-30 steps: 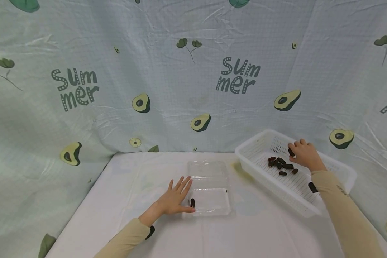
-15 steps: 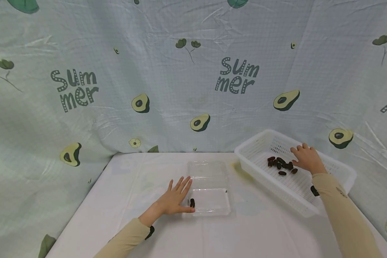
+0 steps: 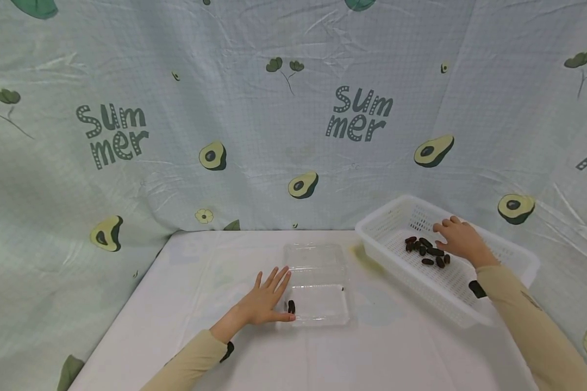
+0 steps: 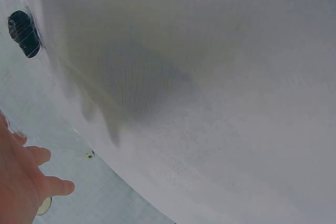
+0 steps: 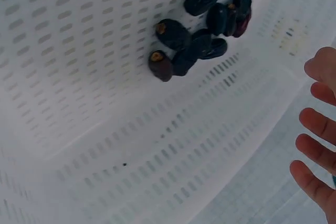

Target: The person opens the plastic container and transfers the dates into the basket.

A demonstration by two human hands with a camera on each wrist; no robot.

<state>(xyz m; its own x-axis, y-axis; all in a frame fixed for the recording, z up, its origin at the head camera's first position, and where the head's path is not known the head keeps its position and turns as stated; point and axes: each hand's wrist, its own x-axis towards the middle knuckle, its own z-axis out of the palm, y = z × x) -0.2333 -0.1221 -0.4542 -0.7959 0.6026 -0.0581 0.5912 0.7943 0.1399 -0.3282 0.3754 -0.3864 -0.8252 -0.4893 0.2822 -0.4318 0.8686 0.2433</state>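
Observation:
My left hand [image 3: 261, 304] is spread with straight fingers at the left side of a clear plastic clamshell box [image 3: 323, 307], which stands with its lid folded back. One dark date [image 3: 291, 307] lies inside by the box's left wall, near my thumb. In the left wrist view that date [image 4: 23, 34] shows behind the clear plastic. Over the white basket my right hand [image 3: 462, 241] hovers with loosely bent, parted fingers and nothing between them. Below and left of it lie several dates [image 3: 435, 252] in a loose cluster. The right wrist view shows these dates [image 5: 176, 35] apart from the fingers.
The white perforated basket [image 3: 416, 288] stands slanted at the table's right side, its walls rising around the dates. A white cloth covers the table [image 3: 372, 358]. Behind hangs a curtain [image 3: 254, 108] printed with avocados.
A second ago my right hand held a date above the basket. It has let that date go among the others and lifted slightly away. My left hand has stayed put.

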